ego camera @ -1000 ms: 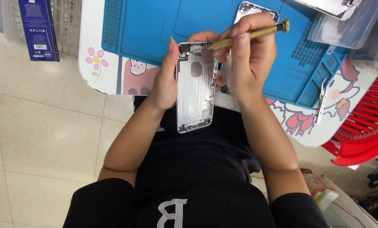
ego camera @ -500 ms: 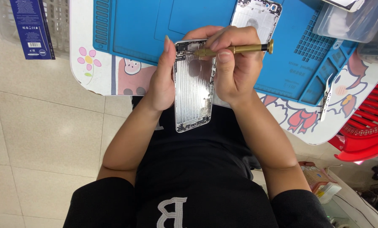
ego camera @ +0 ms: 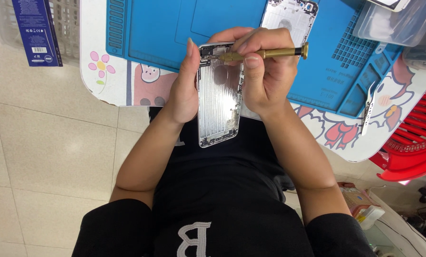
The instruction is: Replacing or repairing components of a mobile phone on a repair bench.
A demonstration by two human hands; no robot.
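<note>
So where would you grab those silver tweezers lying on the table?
Probably pinch the tweezers across the wider middle of their two arms, coming straight down from above. They lie flat on the cartoon-printed table, just past the blue mat, with open space around them. The ends are thin and pointed, so the middle looks the safest spot.

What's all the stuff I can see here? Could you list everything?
phone housing: 1, silver, held upright over the lap
screwdriver: 1, brass, tip at the housing's top
second housing: 1, silver, lying on the mat
work mat: 1, blue, on the table
table: 1, white with cartoon prints
tweezers: 1, white, at the mat's corner
box: 1, dark blue, top left
stool: 1, red, right edge
left hand: grips the housing
right hand: holds the screwdriver
</note>
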